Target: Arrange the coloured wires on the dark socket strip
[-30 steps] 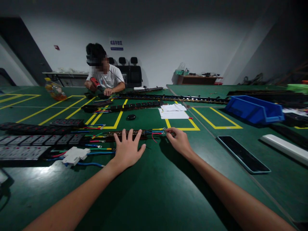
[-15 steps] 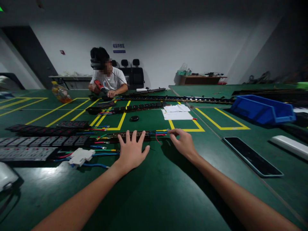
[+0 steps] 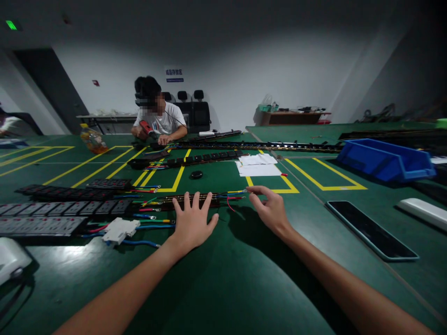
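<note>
My left hand (image 3: 193, 222) lies flat with its fingers spread, the fingertips resting on a dark strip with copper bars (image 3: 195, 199) on the green table (image 3: 223, 274). Coloured wires (image 3: 234, 195) with ring terminals stick out of the strip's right end. My right hand (image 3: 269, 208) hovers just right of those wires, thumb and forefinger pinched close at a wire tip; whether they grip it I cannot make out.
Rows of socket modules (image 3: 52, 214) and a white breaker (image 3: 119, 230) lie at left. A black flat panel (image 3: 372, 230) and a blue bin (image 3: 386, 161) sit at right. White papers (image 3: 257, 164) lie beyond. A seated person (image 3: 157, 118) works with a red tool across the table.
The view tilted down slightly. My right hand lifted a little off the table and drew back from the wire ends; my left hand stayed flat on the strip.
</note>
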